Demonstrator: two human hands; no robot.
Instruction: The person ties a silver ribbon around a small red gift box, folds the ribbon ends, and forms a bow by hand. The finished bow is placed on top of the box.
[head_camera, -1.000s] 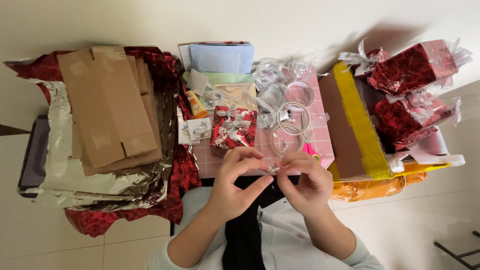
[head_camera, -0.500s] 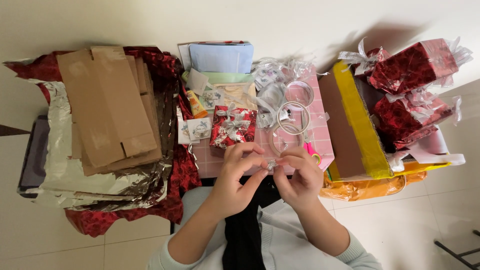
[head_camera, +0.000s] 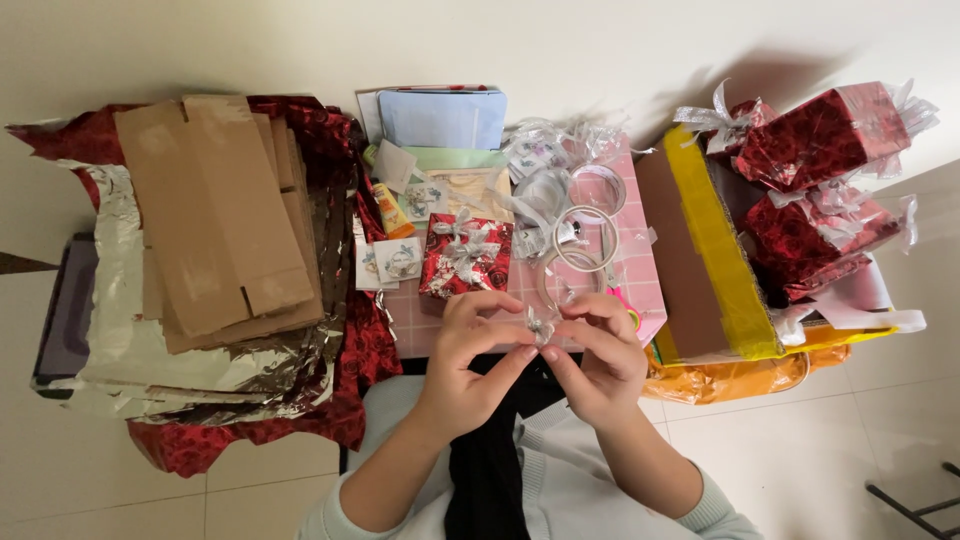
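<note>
Silver bow (head_camera: 541, 325) between hands; red gift (head_camera: 465, 255) beyond.

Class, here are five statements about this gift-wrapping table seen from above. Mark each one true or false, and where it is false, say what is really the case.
1. Both hands hold a small silver bow between their fingertips. True: the left hand and right hand pinch the small silver bow.
2. The flattened cardboard boxes lie on the right of the table. False: the flattened cardboard boxes lie on the left, on silver foil paper.
3. A small red wrapped gift with a silver bow lies just beyond the hands. True: the small red wrapped gift.
4. The tape rolls rest on a green sheet. False: the tape rolls rest on a pink checked sheet.
5. The long box at right has a blue band. False: the long brown box has a yellow band.
</note>
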